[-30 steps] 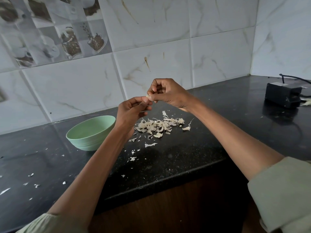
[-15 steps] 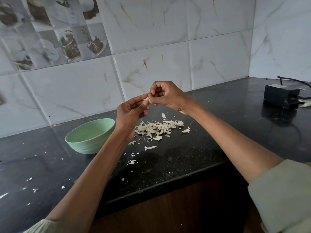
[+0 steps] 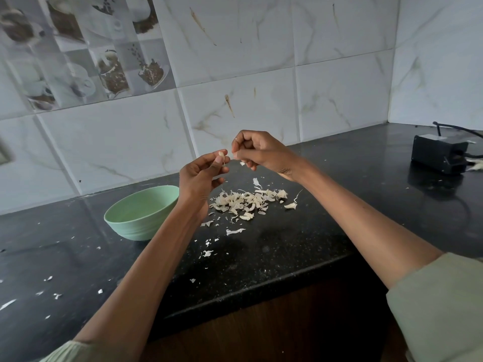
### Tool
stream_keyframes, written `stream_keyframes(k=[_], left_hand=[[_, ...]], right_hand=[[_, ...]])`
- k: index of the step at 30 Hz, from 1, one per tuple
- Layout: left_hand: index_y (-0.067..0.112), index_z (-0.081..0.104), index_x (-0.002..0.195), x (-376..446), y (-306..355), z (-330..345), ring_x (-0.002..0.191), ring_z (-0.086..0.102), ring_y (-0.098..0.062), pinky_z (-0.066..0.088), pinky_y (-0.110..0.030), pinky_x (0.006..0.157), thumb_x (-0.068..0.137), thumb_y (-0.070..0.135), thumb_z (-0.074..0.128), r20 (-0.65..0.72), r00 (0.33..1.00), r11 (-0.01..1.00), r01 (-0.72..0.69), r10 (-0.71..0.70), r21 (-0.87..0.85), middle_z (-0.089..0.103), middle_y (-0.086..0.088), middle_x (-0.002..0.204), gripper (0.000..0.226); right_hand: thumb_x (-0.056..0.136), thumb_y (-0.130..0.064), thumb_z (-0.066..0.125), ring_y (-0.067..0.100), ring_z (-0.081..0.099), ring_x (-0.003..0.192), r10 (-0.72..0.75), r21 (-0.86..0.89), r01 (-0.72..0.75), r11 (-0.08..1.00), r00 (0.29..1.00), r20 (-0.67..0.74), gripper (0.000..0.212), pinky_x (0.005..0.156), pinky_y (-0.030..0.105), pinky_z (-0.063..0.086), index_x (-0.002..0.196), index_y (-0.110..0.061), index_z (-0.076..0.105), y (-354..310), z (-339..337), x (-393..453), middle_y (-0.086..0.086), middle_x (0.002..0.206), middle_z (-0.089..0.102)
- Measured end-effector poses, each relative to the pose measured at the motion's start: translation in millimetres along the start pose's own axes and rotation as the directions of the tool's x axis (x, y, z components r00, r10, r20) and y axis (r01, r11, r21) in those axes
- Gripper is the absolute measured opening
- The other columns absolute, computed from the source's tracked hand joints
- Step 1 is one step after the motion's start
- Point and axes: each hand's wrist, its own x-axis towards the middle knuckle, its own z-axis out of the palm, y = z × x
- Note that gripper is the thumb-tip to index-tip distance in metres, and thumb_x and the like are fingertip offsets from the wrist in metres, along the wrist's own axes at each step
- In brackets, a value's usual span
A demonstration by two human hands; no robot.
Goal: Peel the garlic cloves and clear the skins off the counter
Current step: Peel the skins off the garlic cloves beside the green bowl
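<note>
A black counter (image 3: 287,252) is seen under a wall of white tiles (image 3: 261,74). On the counter, at the far right, a small black box (image 3: 439,152) with a cord is set. A green bowl (image 3: 142,212) is placed to the left, and what is inside it cannot be seen from here.

Two bare arms are held out over the counter. The left hand (image 3: 201,173) is raised, and a garlic clove (image 3: 221,153) is pinched at its fingertips, with a thin strip of skin hanging from it. The right hand (image 3: 258,152) is held just beside it, a little apart, with its fingers curled; a small white scrap of skin (image 3: 243,163) seems to be held under them.

A pile of skins (image 3: 245,202) is spread on the counter below the hands, just right of the bowl. Small white bits (image 3: 206,253) are scattered nearer the edge and far off to the left.

The peeling looks well along, judged by the big pile. This clove is not yet fully bare. None of the skins have been cleared away, so that whole job is left.
</note>
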Motion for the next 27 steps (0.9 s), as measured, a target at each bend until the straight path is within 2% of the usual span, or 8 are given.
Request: stream_keyframes(k=[4, 6, 9, 13, 17, 21, 24, 27], left_hand=[[0.011, 0.075, 0.123, -0.8, 0.1, -0.8, 0.078, 0.068, -0.004, 0.053, -0.018, 0.067, 0.100, 0.023, 0.072, -0.006, 1.000, 1.000, 0.029, -0.029, 0.011, 0.080, 0.002, 0.103, 0.026], [0.012, 0.075, 0.123, -1.2, 1.1, -0.2, 0.077, 0.068, -0.004, 0.053, -0.018, 0.066, 0.100, 0.023, 0.072, -0.002, 0.999, 0.999, 0.041, -0.041, 0.010, 0.080, 0.002, 0.103, 0.026], [0.014, 0.076, 0.119, -1.5, 2.3, 1.0, 0.077, 0.067, -0.004, 0.053, -0.018, 0.067, 0.101, 0.021, 0.071, 0.003, 0.998, 0.998, 0.057, -0.057, 0.019, 0.080, 0.003, 0.100, 0.020], [0.015, 0.076, 0.117, -1.3, 2.7, 1.8, 0.077, 0.067, -0.005, 0.051, -0.019, 0.068, 0.101, 0.021, 0.070, 0.022, 0.997, 0.997, 0.077, -0.078, 0.015, 0.080, 0.004, 0.098, 0.018], [0.012, 0.075, 0.117, -2.4, 3.6, 1.8, 0.076, 0.068, -0.006, 0.051, -0.019, 0.066, 0.102, 0.018, 0.069, 0.033, 0.995, 0.995, 0.097, -0.097, 0.007, 0.080, 0.004, 0.095, 0.017], [0.011, 0.075, 0.116, -2.8, 4.1, 1.9, 0.080, 0.069, -0.007, 0.053, -0.020, 0.066, 0.102, 0.017, 0.068, 0.027, 0.995, 0.995, 0.096, -0.096, 0.016, 0.080, 0.000, 0.102, 0.017], [0.015, 0.077, 0.107, -2.1, 3.3, 2.3, 0.081, 0.069, -0.007, 0.055, -0.021, 0.068, 0.100, 0.014, 0.070, 0.008, 0.995, 0.995, 0.096, -0.096, 0.006, 0.076, 0.003, 0.091, 0.009], [0.017, 0.076, 0.103, -2.5, 2.4, 2.9, 0.076, 0.067, -0.006, 0.055, -0.020, 0.066, 0.098, 0.016, 0.073, 0.016, 0.996, 0.996, 0.092, -0.092, -0.008, 0.071, 0.004, 0.084, 0.006]], right_hand=[[0.090, 0.005, 0.067, 0.016, 0.048, 0.073, -0.014, -0.065, 0.016, 0.998, 1.000, 0.021, 0.021, 0.064, 0.028, 0.046, 0.108, -0.006, 0.067, 5.8, -2.8, 0.5, 0.003, 0.078, 0.049], [0.089, 0.007, 0.068, 0.017, 0.051, 0.078, -0.006, -0.073, 0.008, 0.997, 0.999, 0.033, 0.024, 0.066, 0.028, 0.049, 0.110, -0.005, 0.069, 6.2, -4.8, -0.2, 0.002, 0.083, 0.051], [0.091, 0.002, 0.069, 0.016, 0.055, 0.083, -0.001, -0.073, 0.004, 0.997, 0.999, 0.047, 0.023, 0.074, 0.030, 0.053, 0.111, -0.007, 0.071, 3.6, -4.4, -0.2, 0.003, 0.090, 0.056], [0.096, -0.015, 0.074, 0.012, 0.062, 0.081, 0.023, -0.042, -0.022, 0.999, 0.999, 0.030, 0.018, 0.080, 0.029, 0.054, 0.111, -0.008, 0.070, 2.2, -4.1, 0.4, 0.013, 0.095, 0.063], [0.093, -0.005, 0.075, 0.015, 0.063, 0.081, -0.026, -0.035, 0.028, 0.999, 0.999, 0.044, 0.021, 0.083, 0.031, 0.057, 0.113, -0.008, 0.071, 4.0, -4.5, -0.6, 0.012, 0.088, 0.060], [0.085, -0.003, 0.080, 0.017, 0.063, 0.091, -0.019, -0.082, 0.021, 0.996, 0.999, 0.030, 0.031, 0.092, 0.038, 0.059, 0.112, -0.017, 0.074, 3.6, -3.7, 1.1, 0.011, 0.109, 0.060], [0.089, -0.009, 0.082, 0.018, 0.065, 0.091, -0.018, -0.027, 0.018, 0.999, 1.000, -0.001, 0.026, 0.084, 0.033, 0.061, 0.113, -0.009, 0.072, 3.8, -1.7, 1.7, 0.015, 0.103, 0.062], [0.090, -0.010, 0.082, 0.021, 0.071, 0.091, -0.039, 0.006, 0.039, 0.999, 0.998, -0.040, 0.027, 0.082, 0.033, 0.061, 0.112, 0.000, 0.069, 5.5, -0.7, 2.0, 0.021, 0.102, 0.068]])
